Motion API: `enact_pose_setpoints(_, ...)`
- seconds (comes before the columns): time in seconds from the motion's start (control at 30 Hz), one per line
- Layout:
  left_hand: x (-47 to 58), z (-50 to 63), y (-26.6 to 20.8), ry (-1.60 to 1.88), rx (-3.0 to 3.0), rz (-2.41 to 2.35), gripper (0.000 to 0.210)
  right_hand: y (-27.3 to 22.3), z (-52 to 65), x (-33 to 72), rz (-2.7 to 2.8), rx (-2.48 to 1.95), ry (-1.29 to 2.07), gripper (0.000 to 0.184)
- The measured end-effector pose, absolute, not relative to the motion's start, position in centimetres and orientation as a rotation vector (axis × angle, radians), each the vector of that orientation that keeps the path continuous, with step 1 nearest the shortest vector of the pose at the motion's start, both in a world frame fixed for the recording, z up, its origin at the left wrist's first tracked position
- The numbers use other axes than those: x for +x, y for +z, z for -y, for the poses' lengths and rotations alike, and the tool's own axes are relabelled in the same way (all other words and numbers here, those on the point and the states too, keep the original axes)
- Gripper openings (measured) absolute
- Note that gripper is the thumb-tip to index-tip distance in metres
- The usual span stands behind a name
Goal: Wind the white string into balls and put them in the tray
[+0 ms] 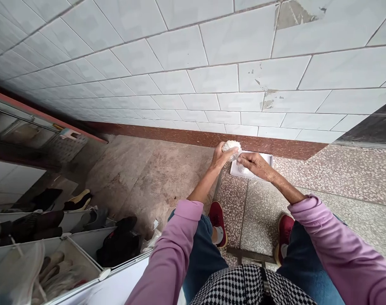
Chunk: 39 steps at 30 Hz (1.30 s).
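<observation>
I read this as mid-handling: left hand (220, 156)'s grip pinches the white round ruffled piece (231, 145), not set down, beside the shallow white rectangular tray (269, 160). Right hand (255, 164) curls close; can't tell if its grip pinches anything.

White ruffled piece (230, 145): matt and ridged on top; its material cannot be told.
Film (234, 156): thin, clear and plastic-like, wrapped about the piece's lower side.
Tray (267, 159): smooth, white; plastic or card cannot be told.
Wall tiles (176, 48): smooth with a soft gloss, broken by rough, dull patches.
Skirting (167, 134): smooth-looking, veined like stone.
Paving (323, 169): terrazzo, flecked with pale chips.
Floor (157, 169): dull, rough, concrete-like, marked by stains.
Sleeves (180, 237): matt cloth, softly creased.
Trousers (202, 254): matt blue denim.
Checked garment (227, 284): matt cloth, patterned in houndstooth.
</observation>
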<state>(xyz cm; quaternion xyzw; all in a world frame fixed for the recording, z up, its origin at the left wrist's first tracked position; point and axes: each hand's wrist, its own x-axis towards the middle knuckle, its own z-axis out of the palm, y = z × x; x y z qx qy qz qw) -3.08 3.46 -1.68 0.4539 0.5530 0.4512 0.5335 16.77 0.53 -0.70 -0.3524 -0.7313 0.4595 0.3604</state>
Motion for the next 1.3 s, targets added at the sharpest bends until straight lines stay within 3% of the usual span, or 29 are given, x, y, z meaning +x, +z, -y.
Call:
enact_pose_setpoints(0.13, -3.1, -2.9, -2.2, 0.846, 1.363, -1.394, 0.054, 0.5, -2.1, 17.6, 1.728, -0.947, 1.112, 0.069)
enact_pose_setpoints(0.4, -1.9, -1.5, -3.0, 0.723, 1.158, -0.955, 0.084, -1.5, -4.1, 18.2, 1.602, -1.030, 1.173, 0.072)
enact_pose_setpoints(0.73, -2.6, -3.1, -2.5, 1.047, 0.828, -0.882, 0.089, -2.8, -2.2, 17.3, 1.727, -1.077, 1.195, 0.060)
enact_pose_setpoints(0.83, -3.4, -4.0, -2.4, 1.193, 0.788, -0.931, 0.084, -2.4, -0.7, 16.7, 1.892, -1.007, 1.214, 0.051)
enact_pose_setpoints(0.93, -4.1, -4.4, -2.4, 1.211, 0.914, -1.100, 0.079, -0.9, -0.3, 16.7, 1.913, -0.887, 1.257, 0.055)
enact_pose_setpoints(1.1, -4.4, -3.2, -2.0, 0.911, 1.228, -1.133, 0.071, 1.4, -2.4, 18.4, 1.681, -0.925, 1.163, 0.060)
enact_pose_setpoints(1.3, -3.5, -1.8, -1.0, 0.551, 1.341, -0.898, 0.071, -0.1, -3.6, 19.0, 1.642, -0.953, 1.205, 0.075)
